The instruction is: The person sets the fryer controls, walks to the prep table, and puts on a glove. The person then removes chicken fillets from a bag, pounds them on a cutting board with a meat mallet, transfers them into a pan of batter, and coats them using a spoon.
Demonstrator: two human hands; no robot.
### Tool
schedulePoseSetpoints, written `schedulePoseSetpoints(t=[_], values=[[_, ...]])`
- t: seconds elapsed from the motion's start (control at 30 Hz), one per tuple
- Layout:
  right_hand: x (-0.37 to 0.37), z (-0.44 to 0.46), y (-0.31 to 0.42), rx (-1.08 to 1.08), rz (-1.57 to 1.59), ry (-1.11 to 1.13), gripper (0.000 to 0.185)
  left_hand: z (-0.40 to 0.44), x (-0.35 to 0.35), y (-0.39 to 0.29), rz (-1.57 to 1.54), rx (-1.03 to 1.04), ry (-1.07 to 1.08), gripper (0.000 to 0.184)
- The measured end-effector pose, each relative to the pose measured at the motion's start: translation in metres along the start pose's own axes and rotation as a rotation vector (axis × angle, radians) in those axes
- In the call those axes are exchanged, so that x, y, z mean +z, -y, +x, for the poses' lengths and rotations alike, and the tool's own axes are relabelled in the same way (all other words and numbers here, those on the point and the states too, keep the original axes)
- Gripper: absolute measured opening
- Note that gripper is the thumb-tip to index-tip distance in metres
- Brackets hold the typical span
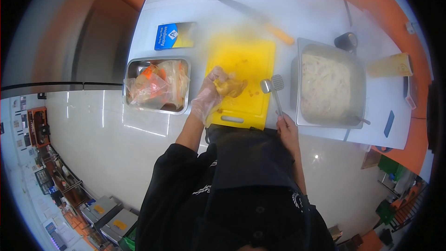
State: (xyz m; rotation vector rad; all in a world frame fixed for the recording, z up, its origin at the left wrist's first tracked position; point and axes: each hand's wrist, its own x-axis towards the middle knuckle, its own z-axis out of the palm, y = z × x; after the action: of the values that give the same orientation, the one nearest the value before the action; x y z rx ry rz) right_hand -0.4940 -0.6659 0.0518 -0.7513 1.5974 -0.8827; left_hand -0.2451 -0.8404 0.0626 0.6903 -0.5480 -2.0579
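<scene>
My left hand point(208, 94), in a clear plastic glove, grips the edge of a yellowish piece of raw meat point(232, 88). The meat rests on a yellow cutting board point(253, 60), with small wet scraps around it. In my bare right hand point(286, 129) is the handle of a metal meat mallet point(273, 85). Its studded head is raised at the board's right edge, apart from the meat.
A steel tray point(187, 94) holding plastic bags point(155, 83) stands left. At the right is a deep steel pan point(297, 116) of pale, creamy mixture. Behind lie an orange-handled knife point(248, 13) and a blue-and-yellow Aquaglove box point(173, 36). A dark cup point(346, 42) stands beyond the pan.
</scene>
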Motion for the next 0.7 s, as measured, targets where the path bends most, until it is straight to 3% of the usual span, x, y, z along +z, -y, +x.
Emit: schedulePoseSetpoints(t=[0.17,0.27,0.37,0.47,0.57,0.7], values=[[0.000,0.001,0.000,-0.007,-0.012,-0.013,0.035,-0.002,-0.001,0.004,-0.110,0.067,0.011,0.022],[0.000,0.000,0.000,0.014,0.008,-0.024,0.036,-0.004,0.008,-0.007,0.039,-0.087,-0.155,0.020],[-0.002,-0.005,0.014,0.180,0.097,0.004,0.037,0.003,0.027,-0.017,0.736,-0.155,-0.100,0.024],[-0.005,-0.003,0.011,0.170,0.159,0.045,0.040,0.033,0.016,0.015,1.434,0.196,-0.112,0.029],[-0.002,0.001,0.014,0.140,0.063,-0.047,0.044,0.044,0.019,0.032,1.326,0.158,-0.235,0.033],[-0.001,0.016,-0.003,0.008,-0.156,-0.044,0.047,0.041,0.008,0.036,1.460,0.282,-0.283,0.039]])
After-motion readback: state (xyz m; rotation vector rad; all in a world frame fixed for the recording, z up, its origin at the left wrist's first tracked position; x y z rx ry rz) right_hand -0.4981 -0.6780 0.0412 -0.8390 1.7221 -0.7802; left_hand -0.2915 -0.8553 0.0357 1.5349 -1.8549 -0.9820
